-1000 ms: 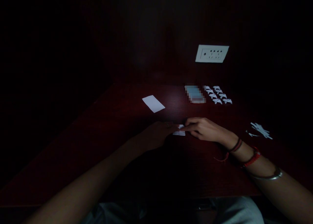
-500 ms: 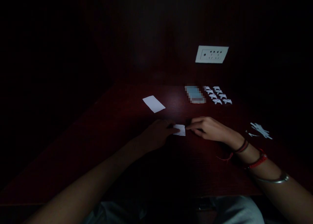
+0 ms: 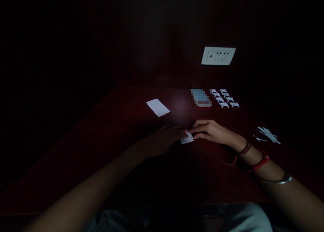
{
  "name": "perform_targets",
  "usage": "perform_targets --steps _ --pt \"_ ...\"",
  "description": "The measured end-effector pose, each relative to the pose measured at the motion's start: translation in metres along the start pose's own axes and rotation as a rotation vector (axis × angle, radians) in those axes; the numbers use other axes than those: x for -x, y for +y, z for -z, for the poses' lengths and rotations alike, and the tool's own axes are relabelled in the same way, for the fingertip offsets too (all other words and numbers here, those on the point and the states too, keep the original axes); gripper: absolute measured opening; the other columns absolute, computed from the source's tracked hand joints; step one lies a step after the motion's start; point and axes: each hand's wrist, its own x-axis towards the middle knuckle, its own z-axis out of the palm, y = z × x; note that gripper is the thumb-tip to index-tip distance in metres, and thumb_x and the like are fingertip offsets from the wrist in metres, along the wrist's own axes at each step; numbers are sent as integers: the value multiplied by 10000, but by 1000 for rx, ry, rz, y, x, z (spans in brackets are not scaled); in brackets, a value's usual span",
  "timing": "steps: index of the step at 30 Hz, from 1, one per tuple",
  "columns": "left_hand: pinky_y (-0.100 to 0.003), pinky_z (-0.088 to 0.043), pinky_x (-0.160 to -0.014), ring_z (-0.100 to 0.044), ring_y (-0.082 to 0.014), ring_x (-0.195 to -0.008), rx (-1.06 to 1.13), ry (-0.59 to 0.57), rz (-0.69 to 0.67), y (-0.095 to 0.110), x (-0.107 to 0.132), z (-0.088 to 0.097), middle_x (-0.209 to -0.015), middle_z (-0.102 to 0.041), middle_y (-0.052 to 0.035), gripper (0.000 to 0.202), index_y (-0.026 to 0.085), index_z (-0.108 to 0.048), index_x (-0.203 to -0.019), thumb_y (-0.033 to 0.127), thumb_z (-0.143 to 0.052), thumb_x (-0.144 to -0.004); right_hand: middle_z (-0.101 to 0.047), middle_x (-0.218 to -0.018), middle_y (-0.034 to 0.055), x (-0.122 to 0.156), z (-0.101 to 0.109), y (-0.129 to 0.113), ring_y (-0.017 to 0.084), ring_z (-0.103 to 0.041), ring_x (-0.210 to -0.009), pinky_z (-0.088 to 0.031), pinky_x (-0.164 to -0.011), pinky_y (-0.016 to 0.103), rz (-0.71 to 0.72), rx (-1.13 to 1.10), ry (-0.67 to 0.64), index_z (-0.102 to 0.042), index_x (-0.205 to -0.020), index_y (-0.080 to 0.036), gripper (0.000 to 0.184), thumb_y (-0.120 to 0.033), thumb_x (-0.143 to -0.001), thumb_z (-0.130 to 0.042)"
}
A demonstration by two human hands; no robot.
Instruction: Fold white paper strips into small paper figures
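Observation:
A small white folded paper (image 3: pixel 186 141) lies on the dark red table between my two hands. My left hand (image 3: pixel 164 137) is closed on its left and far side, one fingertip resting on top of the sheet. From the right, my right hand (image 3: pixel 209 131) holds the same paper, index finger at the far edge and thumb by the right corner. Fingers cover the paper's far part, so its fold there is hidden. Beyond my left hand a larger white paper sheet (image 3: pixel 158 107) lies flat.
A blurred-out phone-like object (image 3: pixel 201 97) lies at the back, beside several small folded paper pieces (image 3: pixel 224 98) in two rows. Thin white paper strips (image 3: pixel 269 135) are heaped at the right. A white socket panel (image 3: pixel 218 56) is on the back wall.
The small paper has turned at an angle and shifted slightly nearer. My right hand has moved left to touch it, and my left fingers reach further over its far edge.

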Motion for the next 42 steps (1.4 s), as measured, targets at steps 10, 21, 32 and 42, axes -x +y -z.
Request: perform_targets --steps 10,21,32,42 --pt "-363 -295 -937 -335 -172 -1158 -13 63 -33 4 -1 5 -1263 -386 -16 536 262 -424 -1164 -9 -398 -702 -557 -840 59 -6 -2 -7 120 -523 -746 -413 -689 250 0 -8 27 -599 -915 -146 264 -260 -839 -374" --pt "-371 -280 -938 -270 -175 -1201 -3 -29 46 10 3 11 -1307 -328 -3 689 247 -216 -1275 -24 -377 -663 -476 -641 -3 -7 -7 -5 82 -439 -587 -360 -570 202 -43 -91 60 -564 -760 -130 145 -191 -781 -434" --pt "-373 -272 -944 -237 -190 -1213 -19 -22 12 9 3 6 -1314 -316 9 652 222 -281 -1253 -21 -368 -654 -521 -633 -3 -14 -10 -4 77 -449 -574 -339 -563 198 -244 -114 39 -563 -682 -134 141 -213 -740 -463" --pt "-368 -287 -924 -286 -188 -1193 -50 -34 28 11 -3 7 -1283 -365 -31 574 220 -320 -1231 39 -421 -697 -526 -591 -22 -19 -13 -9 74 -457 -548 -324 -535 195 -436 -137 58 -544 -622 -152 110 -221 -683 -484"
